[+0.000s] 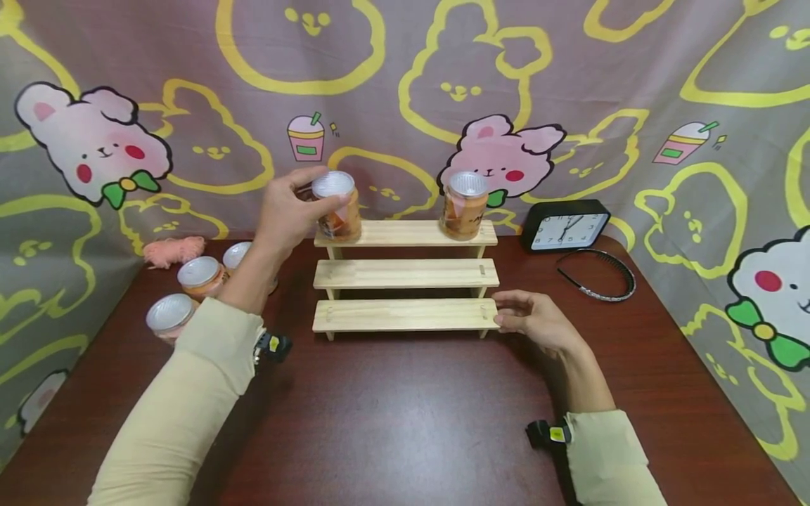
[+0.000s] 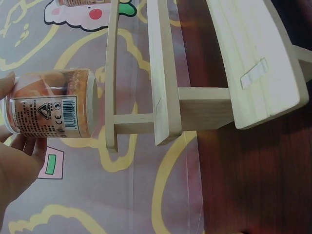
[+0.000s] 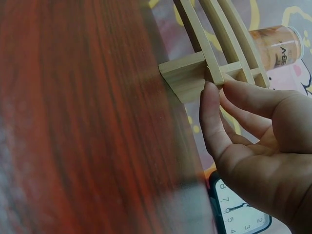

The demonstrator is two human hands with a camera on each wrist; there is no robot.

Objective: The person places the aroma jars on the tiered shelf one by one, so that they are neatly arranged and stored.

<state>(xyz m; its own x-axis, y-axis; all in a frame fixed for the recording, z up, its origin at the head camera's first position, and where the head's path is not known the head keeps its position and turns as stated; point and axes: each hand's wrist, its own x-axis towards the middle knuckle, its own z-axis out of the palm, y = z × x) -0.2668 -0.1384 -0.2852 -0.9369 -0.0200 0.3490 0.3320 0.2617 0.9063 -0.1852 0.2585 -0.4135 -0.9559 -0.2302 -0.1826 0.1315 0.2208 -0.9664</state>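
At upper centre of the frame, the left hand (image 1: 290, 209) grips a can (image 1: 340, 216) near its rim, just above the rack (image 1: 405, 274), a suitable hold for a probably light, stiff, slippery body, while the right hand (image 1: 543, 322) pinches the rack's lower right end.

On the counter (image 1: 405, 422) we saw three cans (image 1: 200, 274) left of the rack (image 1: 405, 316), another can (image 1: 465, 211) on its top step (image 1: 401, 233), and, farther right, a clock (image 1: 565, 228) behind a headband (image 1: 605, 297).
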